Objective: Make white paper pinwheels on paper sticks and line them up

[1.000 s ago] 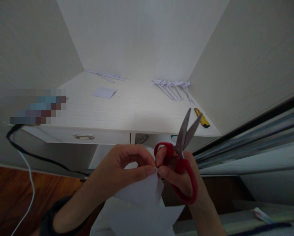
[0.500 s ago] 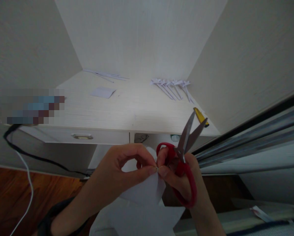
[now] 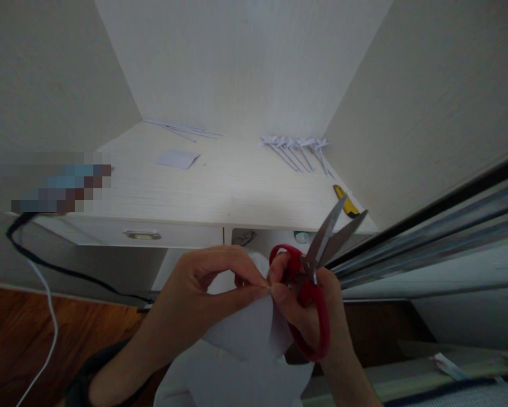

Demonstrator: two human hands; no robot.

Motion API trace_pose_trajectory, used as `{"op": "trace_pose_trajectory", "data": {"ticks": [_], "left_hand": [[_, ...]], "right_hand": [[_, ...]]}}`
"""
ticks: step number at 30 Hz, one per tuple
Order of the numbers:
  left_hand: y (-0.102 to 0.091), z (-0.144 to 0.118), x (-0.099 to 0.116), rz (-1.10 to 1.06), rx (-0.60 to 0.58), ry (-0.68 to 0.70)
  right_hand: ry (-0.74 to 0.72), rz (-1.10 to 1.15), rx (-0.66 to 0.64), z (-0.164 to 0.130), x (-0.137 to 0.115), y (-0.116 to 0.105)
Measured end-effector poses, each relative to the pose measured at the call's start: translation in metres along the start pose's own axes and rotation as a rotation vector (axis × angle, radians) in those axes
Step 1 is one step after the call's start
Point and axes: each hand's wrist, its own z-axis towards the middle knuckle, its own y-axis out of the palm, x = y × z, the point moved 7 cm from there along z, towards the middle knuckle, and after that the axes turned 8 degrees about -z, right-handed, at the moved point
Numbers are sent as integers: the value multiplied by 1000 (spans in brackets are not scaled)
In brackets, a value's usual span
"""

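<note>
My left hand (image 3: 214, 302) is closed, with thumb and index finger pinched on something small and whitish that I cannot make out. Against those fingertips press the thumb and finger of my right hand (image 3: 305, 314), at the same tiny piece. Red-handled scissors (image 3: 326, 240) hang on my right hand, fingers through the loops, with their blades parted and pointing up and away. Below both hands lies white material (image 3: 245, 333), perhaps paper or cloth; its kind is unclear.
On the white desk (image 3: 177, 198) lie thin paper sticks (image 3: 186, 131), a paper piece (image 3: 177, 159), several folded paper shapes with stems (image 3: 294, 148) and a yellow-black cutter (image 3: 343, 199). A black cable (image 3: 76, 271) drops at left beside a blurred-out object (image 3: 71, 186).
Both hands have shifted very slightly left, still pinched together. The scissors have tilted a little further right at the blades, and their lower loop has moved left.
</note>
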Motion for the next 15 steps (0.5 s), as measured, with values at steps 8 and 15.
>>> {"op": "trace_pose_trajectory", "data": {"ticks": [8,15], "left_hand": [[2,-1,-6,-116,-16,-94],[8,0,-12,-221,-79,-162]], "right_hand": [[4,93,-44,1,-2,3],[76,154,-145,-2,-3,5]]}}
